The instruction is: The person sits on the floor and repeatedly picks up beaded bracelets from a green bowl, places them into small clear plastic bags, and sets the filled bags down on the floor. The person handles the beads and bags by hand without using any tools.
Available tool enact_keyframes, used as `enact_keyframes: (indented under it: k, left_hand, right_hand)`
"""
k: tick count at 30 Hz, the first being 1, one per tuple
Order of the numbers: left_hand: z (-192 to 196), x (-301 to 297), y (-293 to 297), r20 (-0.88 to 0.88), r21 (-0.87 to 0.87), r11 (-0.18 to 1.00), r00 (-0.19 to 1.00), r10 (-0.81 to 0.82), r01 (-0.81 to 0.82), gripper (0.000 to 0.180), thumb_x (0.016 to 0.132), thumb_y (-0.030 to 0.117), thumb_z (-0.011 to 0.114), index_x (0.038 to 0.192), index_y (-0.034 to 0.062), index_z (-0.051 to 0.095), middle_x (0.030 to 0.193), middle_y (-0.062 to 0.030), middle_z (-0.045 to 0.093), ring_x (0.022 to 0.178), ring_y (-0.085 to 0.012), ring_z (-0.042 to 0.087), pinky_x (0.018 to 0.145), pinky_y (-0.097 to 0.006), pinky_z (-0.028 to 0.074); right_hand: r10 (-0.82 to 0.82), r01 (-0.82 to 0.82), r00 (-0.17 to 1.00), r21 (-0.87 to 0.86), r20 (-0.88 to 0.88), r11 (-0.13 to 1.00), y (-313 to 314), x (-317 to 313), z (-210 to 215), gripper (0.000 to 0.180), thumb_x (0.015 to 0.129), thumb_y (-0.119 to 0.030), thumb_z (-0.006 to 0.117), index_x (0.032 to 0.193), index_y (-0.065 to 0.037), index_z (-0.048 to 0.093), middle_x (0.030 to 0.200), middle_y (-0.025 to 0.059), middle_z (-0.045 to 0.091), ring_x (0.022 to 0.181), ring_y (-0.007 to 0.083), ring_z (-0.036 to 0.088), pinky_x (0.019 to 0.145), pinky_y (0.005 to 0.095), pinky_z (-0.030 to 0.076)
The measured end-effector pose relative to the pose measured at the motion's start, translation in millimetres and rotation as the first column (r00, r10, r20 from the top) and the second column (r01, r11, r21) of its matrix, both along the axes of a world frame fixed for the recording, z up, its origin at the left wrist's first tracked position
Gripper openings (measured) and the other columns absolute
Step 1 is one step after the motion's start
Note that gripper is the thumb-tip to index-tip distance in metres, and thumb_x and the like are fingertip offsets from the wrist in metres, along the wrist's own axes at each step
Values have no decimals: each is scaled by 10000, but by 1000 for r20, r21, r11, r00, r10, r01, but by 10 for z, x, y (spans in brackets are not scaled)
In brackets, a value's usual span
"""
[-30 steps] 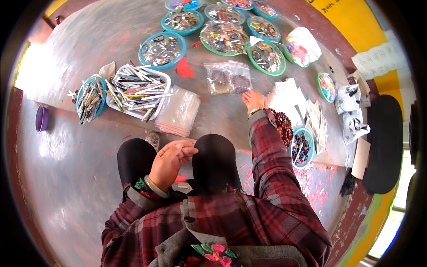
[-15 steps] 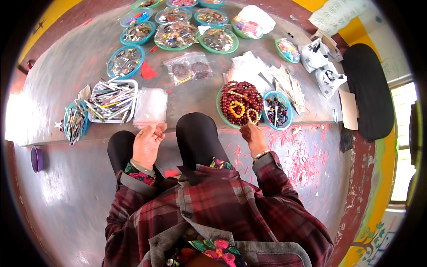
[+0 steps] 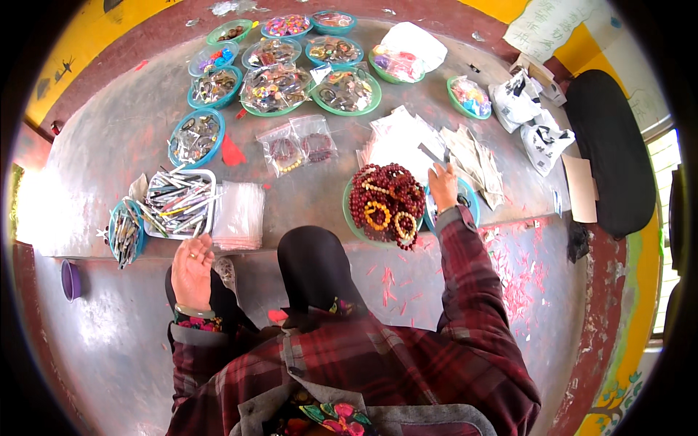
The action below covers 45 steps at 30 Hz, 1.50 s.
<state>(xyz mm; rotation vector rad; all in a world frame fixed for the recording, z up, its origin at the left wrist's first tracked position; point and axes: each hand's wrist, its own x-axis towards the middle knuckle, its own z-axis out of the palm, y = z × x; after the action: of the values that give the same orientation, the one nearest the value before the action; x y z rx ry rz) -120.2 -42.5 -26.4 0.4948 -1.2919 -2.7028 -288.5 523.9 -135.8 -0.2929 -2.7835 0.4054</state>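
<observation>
Grey concrete platform spans the upper half of my remote view, bearing, at 2 o'clock just off centre, a green bowl heaped with dark-red beads. White sheets lie at 1 o'clock, a white tray of pens at 9, a blue bowl at 3. I see the right hand stretched over that bowl, fingers loosely spread; whether they touch the sheets, I cannot tell. The left hand, at 8 o'clock near the tray, is empty, fingers relaxed.
</observation>
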Motion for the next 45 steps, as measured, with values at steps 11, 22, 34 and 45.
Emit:
enact_keyframes:
  k: [11,22,34,45]
  left_hand:
    - [-56,-226,242,159,-87,993,985,-66,81,251,942,272,456,920,39,548,1009,-106,592,982,-223,554,828,-334,426]
    - [-91,-296,322,189,54,995,977,-98,90,235,929,251,483,944,26,548,979,-122,614,917,-235,591,794,-330,454]
    - [-88,-75,510,16,-99,968,973,-230,230,211,932,168,483,1002,-2,587,1033,-124,636,897,-196,612,789,-328,474]
    - [833,893,191,-266,-492,865,930,-253,94,416,910,132,497,1301,9,426,1298,-86,456,1073,-153,528,888,-307,436]
  right_hand:
    - [-150,117,847,97,511,988,-193,-1604,-606,465,859,-470,488,1258,-237,546,1502,161,176,1378,353,183,1006,590,297]
    - [71,-67,997,220,-14,973,236,-1645,-467,323,904,-156,461,1086,101,537,1151,221,535,1094,383,486,977,420,384]
    - [424,-542,798,-819,-429,191,-1832,691,1825,370,980,-262,431,1078,65,573,1052,129,608,1007,206,575,930,331,440]
    - [581,-629,585,-768,-567,-116,-3154,1896,1901,300,897,-211,558,758,43,635,999,150,628,910,202,576,825,310,429]
